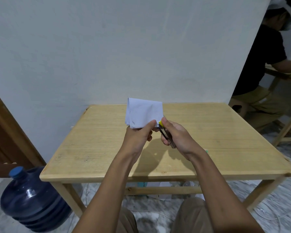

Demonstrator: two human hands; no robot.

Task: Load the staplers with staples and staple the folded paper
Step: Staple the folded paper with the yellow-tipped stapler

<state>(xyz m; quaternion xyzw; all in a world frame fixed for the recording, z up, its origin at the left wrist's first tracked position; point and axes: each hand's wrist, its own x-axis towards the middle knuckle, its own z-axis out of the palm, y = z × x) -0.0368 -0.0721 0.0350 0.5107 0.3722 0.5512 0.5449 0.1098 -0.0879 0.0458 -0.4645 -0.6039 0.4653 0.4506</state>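
A folded white paper (pixel 144 112) is held upright above the wooden table (pixel 94 148), with my left hand (pixel 139 137) pinching its lower edge. My right hand (pixel 175 137) is closed around a small stapler (pixel 165 134) with a yellow tip and metal body. The stapler's yellow nose sits at the paper's lower right corner, touching it. A staple mark shows near the paper's lower left. Most of the stapler is hidden inside my right palm.
A small box edge (pixel 206 150) peeks out on the table behind my right forearm. A blue water jug (pixel 32 199) stands on the floor at the left. Another person (pixel 265 64) sits at a second table (pixel 289 74) on the right. Papers and cables lie under the table.
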